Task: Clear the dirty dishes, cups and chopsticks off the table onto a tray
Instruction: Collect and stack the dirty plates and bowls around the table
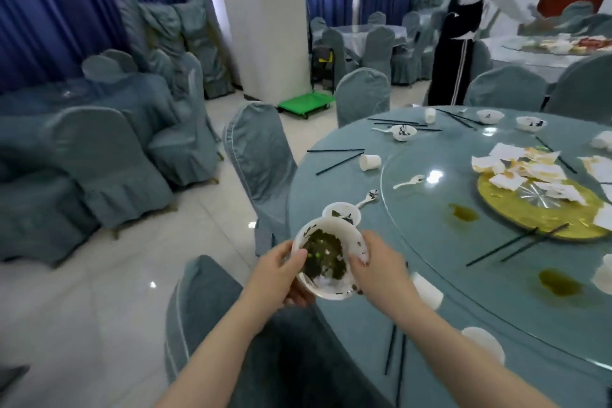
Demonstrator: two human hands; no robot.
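Both hands on one white bowl of dark green leftovers, held over the tabletop near-left edge: left hand grips its left rim, right hand its right. Second dirty bowl sits just beyond. Farther: spoon, tipped cup, black chopsticks.

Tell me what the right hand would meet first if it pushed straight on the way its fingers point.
The right hand points up-left across the held bowl, already touching its rim. Past that, likely the left hand's fingers on the opposite rim; depth is unclear.
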